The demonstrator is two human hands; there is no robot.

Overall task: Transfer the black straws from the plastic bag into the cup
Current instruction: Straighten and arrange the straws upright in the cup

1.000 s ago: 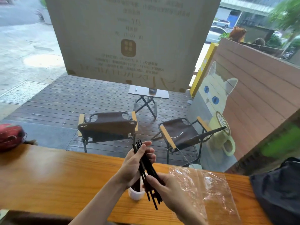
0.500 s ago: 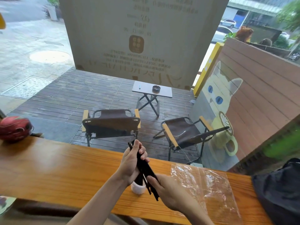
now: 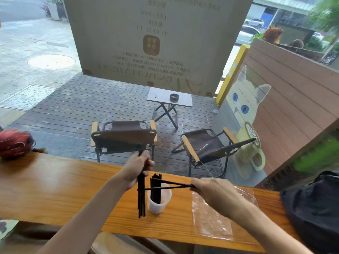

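The black straws [image 3: 141, 197] are split into three lots. One thin, stiff bundle stands upright, long axis vertical, lower ends just above the counter [image 3: 55, 187], clenched near its top by the fingers of the left hand [image 3: 136, 168]. Just right of those fingers, a second bunch [image 3: 156, 189] stands upright inside the cup [image 3: 159, 202], a small translucent white plastic cup on the wood. Two more straws [image 3: 170, 186] lie nearly level, long axis left to right, their free ends crossing the cup's bunch and reaching the upright bundle; the fingers of the right hand [image 3: 211, 189] pinch their right ends. Below and right of that hand the plastic bag [image 3: 212, 220] lies flat on the counter, clear, crinkled and glossy. The counter is a long plank of warm orange, grained wood. Far right of the fingers sits a dark fabric bag [image 3: 311, 208]; far left, a rounded red helmet [image 3: 15, 143]
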